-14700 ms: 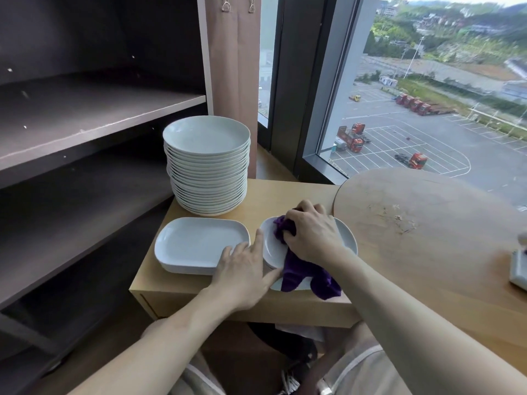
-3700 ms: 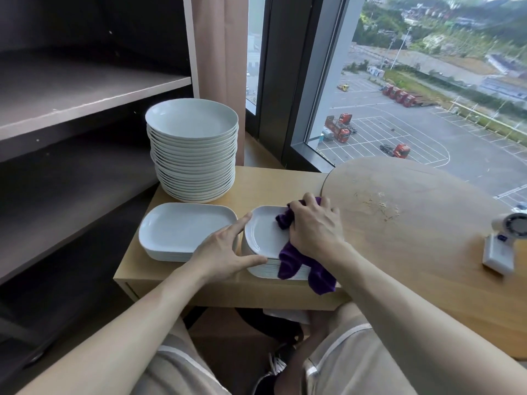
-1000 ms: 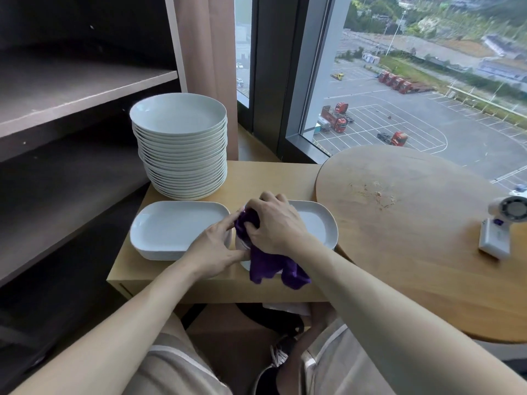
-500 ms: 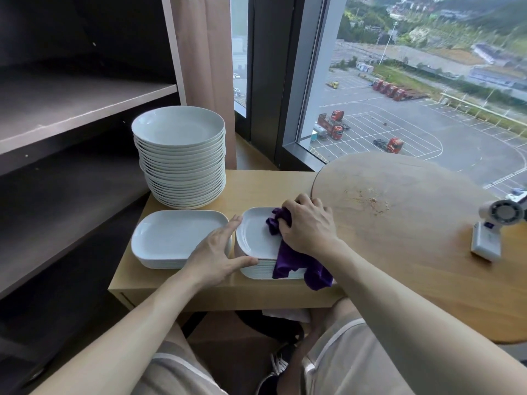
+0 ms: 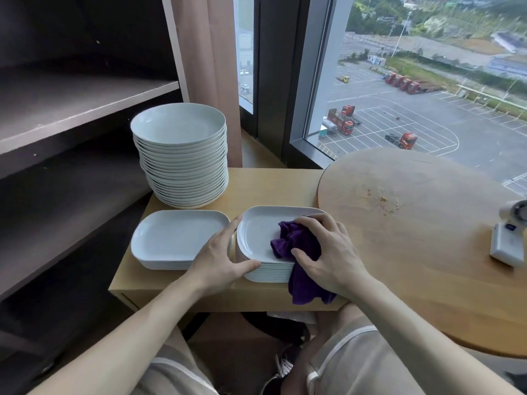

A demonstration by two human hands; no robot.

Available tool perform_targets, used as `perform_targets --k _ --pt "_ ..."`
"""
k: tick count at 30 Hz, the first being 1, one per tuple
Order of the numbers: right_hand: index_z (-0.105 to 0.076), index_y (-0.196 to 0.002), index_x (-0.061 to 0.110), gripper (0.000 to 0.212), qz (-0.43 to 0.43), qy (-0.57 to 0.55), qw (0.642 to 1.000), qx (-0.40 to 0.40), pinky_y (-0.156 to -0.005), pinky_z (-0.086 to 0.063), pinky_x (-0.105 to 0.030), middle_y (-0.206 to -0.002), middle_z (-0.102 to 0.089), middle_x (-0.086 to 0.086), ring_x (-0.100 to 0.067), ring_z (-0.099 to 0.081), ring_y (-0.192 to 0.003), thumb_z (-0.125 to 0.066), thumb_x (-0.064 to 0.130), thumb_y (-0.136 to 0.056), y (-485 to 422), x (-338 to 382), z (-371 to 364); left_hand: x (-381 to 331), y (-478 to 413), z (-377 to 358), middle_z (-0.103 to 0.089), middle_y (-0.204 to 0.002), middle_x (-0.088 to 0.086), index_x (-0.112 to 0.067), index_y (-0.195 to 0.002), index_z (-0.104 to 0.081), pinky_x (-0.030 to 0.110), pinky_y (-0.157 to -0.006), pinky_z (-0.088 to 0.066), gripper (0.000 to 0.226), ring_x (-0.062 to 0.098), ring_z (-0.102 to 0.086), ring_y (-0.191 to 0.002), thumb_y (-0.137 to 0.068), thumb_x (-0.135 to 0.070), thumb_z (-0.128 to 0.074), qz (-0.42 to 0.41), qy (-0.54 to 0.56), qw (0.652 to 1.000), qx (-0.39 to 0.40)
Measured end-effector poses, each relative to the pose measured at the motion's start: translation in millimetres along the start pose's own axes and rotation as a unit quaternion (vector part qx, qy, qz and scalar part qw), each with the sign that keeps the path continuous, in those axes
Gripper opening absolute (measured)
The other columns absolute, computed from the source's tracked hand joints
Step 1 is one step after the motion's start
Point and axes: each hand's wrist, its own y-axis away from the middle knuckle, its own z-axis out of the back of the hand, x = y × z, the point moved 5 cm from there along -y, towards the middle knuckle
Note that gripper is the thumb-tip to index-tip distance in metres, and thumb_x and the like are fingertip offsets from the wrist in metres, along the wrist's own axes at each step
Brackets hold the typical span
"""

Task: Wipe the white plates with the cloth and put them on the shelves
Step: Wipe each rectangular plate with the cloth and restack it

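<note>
Near edge: the stack of rectangular white plates (image 5: 258, 238) under the grip sits close to the front edge of the low wooden table (image 5: 271, 186); the cloth's tail hangs over that edge, below the grip.
Open room: beyond the grip, a bare strip of table top runs to the window frame (image 5: 296, 81). Left of the grip, the gap to the next stack is narrow and filled by the left hand's fingers.
Shelves (image 5: 71, 109): dark, open-fronted, far left of the grip, past both left-hand stacks.
Right hand (image 5: 328, 258): fingers curled over the bunched purple cloth (image 5: 296, 243), grasping it and pressing it on the top plate.
Left hand (image 5: 219, 260): spread, not clenched; forefinger along the stack's left rim and thumb along its near rim, bracing the corner.
Top plate: white, glossy, rounded corners, shallow raised rim; its right part is hidden by cloth and hand.
Second stack (image 5: 176, 238): same rectangular plates, lower, just left of the grip.
Round plates (image 5: 182, 155): a tall white pile, beyond and left of the grip, beside the shelf's side.
Round table (image 5: 413, 252): wooden, crumb-marked, its rim just right of the grip.
White device (image 5: 507, 246): far right, on the round table.
Curtain (image 5: 205, 67): behind the round pile.
</note>
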Motion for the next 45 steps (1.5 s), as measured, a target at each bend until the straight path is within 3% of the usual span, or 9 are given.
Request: perform_targets --k 5,16,21,24,27,30,35,39,45 --pt "-0.057 -0.139 0.034 0.053 -0.005 -0.012 1.0 0.018 -0.111 -0.033 -0.034 -0.135 -0.049 0.012 -0.018 -0.039 -0.127 -0.072 0.039 -0.089 -5 2 1 3 -2 -2 -0.048 -0.151 -0.018 -0.038 -0.157 -0.032 0.043 -0.12 -0.035 0.102 0.006 -0.04 -0.143 -0.072 -0.042 -0.087 0.02 0.085 0.996 0.013" --pt "-0.06 -0.136 0.034 0.051 0.039 -0.052 0.998 0.017 -0.114 -0.033 -0.046 -0.131 -0.05 0.014 -0.018 -0.041 -0.13 -0.074 0.034 -0.087 -9 5 -2 -1 -1 -3 -0.044 -0.152 -0.024 -0.041 -0.159 -0.024 0.039 -0.122 -0.032 0.099 -0.001 -0.037 -0.143 -0.078 -0.027 -0.08 0.018 0.154 0.987 0.037" --pt "-0.063 -0.132 0.034 0.048 0.043 -0.03 0.999 -0.011 -0.115 -0.027 -0.056 -0.129 -0.053 0.011 -0.022 -0.044 -0.128 -0.065 0.041 -0.084 -6 13 -5 -18 3 8 -0.031 -0.157 -0.025 -0.05 -0.157 -0.022 0.024 -0.118 -0.026 0.091 -0.003 -0.027 -0.146 -0.083 -0.029 -0.071 -0.029 0.106 0.994 -0.004" --pt "-0.062 -0.132 0.035 0.048 0.044 -0.03 0.998 -0.025 -0.111 -0.037 -0.045 -0.129 -0.05 0.014 -0.019 -0.042 -0.127 -0.062 0.04 -0.084 -3 14 -7 -23 5 14 -0.05 -0.137 -0.018 -0.047 -0.149 -0.044 0.026 -0.106 -0.041 0.063 0.0 -0.049 -0.113 -0.09 -0.038 -0.065 -0.002 0.085 0.995 -0.052" --pt "-0.061 -0.133 0.037 0.048 0.053 -0.03 0.998 -0.027 -0.1 -0.041 -0.032 -0.13 -0.048 0.016 -0.016 -0.039 -0.127 -0.064 0.036 -0.085 -3 12 -10 -23 3 16 -0.059 -0.075 -0.006 -0.038 -0.146 -0.052 0.022 -0.066 -0.045 0.05 0.005 -0.048 -0.062 -0.101 -0.017 -0.059 0.013 0.091 0.99 -0.106" --pt "-0.062 -0.133 0.035 0.048 0.066 -0.011 0.997 -0.037 -0.102 -0.039 -0.031 -0.132 -0.048 0.012 -0.019 -0.04 -0.127 -0.069 0.028 -0.086 -3 12 -16 -22 1 18 -0.06 -0.074 0.035 -0.037 -0.145 -0.054 0.048 -0.068 -0.056 0.053 0.045 -0.058 -0.065 -0.101 -0.006 -0.05 0.054 0.135 0.983 -0.112" --pt "-0.063 -0.131 0.034 0.047 0.105 -0.005 0.994 -0.03 -0.099 -0.035 -0.031 -0.133 -0.049 0.01 -0.018 -0.037 -0.128 -0.07 0.023 -0.085 1 19 -21 -12 -1 33 -0.059 -0.061 0.02 -0.035 -0.14 -0.06 0.06 -0.07 -0.058 0.054 0.043 -0.05 -0.056 -0.099 -0.003 -0.047 0.078 0.142 0.974 -0.155" --pt "-0.064 -0.131 0.033 0.048 0.116 -0.001 0.993 -0.026 -0.096 -0.039 -0.033 -0.134 -0.051 0.009 -0.019 -0.038 -0.128 -0.074 0.021 -0.086 1 20 -21 1 -2 56 -0.072 -0.09 -0.019 -0.033 -0.136 -0.062 0.052 -0.068 -0.06 0.053 0.038 -0.063 -0.068 -0.099 0.002 -0.046 0.094 0.133 0.966 -0.198" --pt "-0.062 -0.135 0.033 0.048 0.106 -0.007 0.994 -0.025 -0.095 -0.041 -0.034 -0.135 -0.051 0.009 -0.017 -0.037 -0.127 -0.073 0.023 -0.089 -1 16 -22 19 -4 85 -0.054 -0.141 -0.006 -0.024 -0.133 -0.061 0.041 -0.093 -0.058 0.057 0.031 -0.062 -0.12 -0.092 0.009 -0.04 0.135 0.115 0.949 -0.259"
